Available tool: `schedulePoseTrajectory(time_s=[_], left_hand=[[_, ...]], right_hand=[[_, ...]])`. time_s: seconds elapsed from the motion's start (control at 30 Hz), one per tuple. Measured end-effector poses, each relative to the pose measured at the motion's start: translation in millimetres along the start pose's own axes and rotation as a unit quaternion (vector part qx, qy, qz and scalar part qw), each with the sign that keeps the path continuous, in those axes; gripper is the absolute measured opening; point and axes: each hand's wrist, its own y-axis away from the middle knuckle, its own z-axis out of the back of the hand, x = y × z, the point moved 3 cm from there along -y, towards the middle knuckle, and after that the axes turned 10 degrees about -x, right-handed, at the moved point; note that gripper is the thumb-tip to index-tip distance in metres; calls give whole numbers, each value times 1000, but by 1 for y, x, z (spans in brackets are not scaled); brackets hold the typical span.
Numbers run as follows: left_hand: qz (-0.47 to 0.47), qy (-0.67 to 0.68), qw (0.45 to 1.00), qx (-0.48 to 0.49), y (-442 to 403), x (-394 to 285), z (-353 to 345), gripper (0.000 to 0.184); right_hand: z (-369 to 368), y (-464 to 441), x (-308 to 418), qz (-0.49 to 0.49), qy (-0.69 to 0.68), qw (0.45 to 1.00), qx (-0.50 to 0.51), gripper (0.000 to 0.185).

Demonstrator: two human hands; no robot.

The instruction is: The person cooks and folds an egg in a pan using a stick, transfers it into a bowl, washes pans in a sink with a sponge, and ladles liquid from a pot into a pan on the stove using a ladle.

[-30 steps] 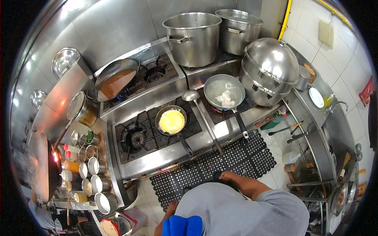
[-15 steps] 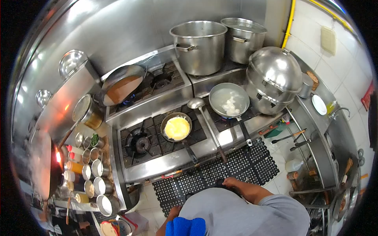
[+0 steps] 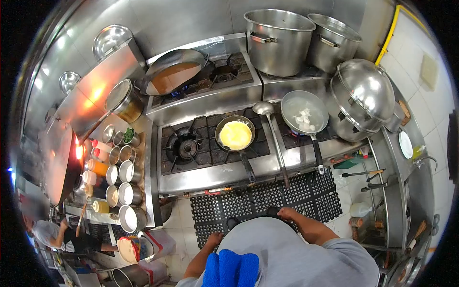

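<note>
My left hand hangs low beside my body, its fingers curled with nothing visible in them. Over the black mat, my right hand is also loosely closed and apart from the cookware. In front of both, a small frying pan sits on a burner with a round yellow egg layer in it. A long-handled ladle lies across the stove to its right. Beyond that, a larger pan holds cloudy liquid and white pieces above a blue flame.
A wok of brown sauce and tall stockpots stand at the back. A domed steamer is on the right. Sauce bottles and metal containers line the left counter. Flames rise beside a wok; another person stands lower left.
The view has shifted, so the stove sits farther right and more of the left side shows. My left hand has come into fuller view. The pans and ladle keep their places.
</note>
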Motion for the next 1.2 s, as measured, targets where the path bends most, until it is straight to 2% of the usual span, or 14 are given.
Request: schedulePoseTrajectory(time_s=[0.2,0.3,0.37,0.47,0.53,0.57,0.6,0.67,0.7,0.87,0.97,1.03,1.13,1.2], left_hand=[[-53,2,999,6,-21,42,-37,47],[-82,-17,996,5,-20,42,-35,47],[-93,-22,995,17,-16,38,-31,47],[-68,35,997,-14,-16,45,-40,46],[-38,1,999,8,-20,48,-44,46],[60,56,996,28,0,16,-13,44],[62,56,996,28,-4,24,-19,44],[-69,-7,998,12,-20,47,-40,40],[12,31,998,61,-2,16,-10,34],[-43,42,998,18,2,14,-8,29],[26,213,977,-2,1,24,-21,29],[261,432,856,111,1,10,-18,35],[228,538,809,59,-7,-62,27,43],[177,584,788,83,-23,-107,52,50]], right_hand=[[-17,-18,-12,-36,-22,999,23,35],[-4,-13,6,13,6,1000,-10,40],[5,-19,22,-48,-327,942,63,35],[61,-9,101,-41,-502,864,7,64],[89,-11,150,-27,-519,854,-31,74],[103,-10,173,-11,-510,860,-31,67],[112,-11,192,-11,-510,860,-30,67],[124,-16,224,29,-468,883,-31,58],[125,-22,233,29,-468,883,-28,58],[119,-41,253,41,-487,872,-31,48],[117,-39,254,24,-480,876,-35,52],[111,-35,246,19,-521,853,-35,54],[88,-35,215,-4,-571,821,-16,58],[68,-24,187,-34,-572,819,11,62]])
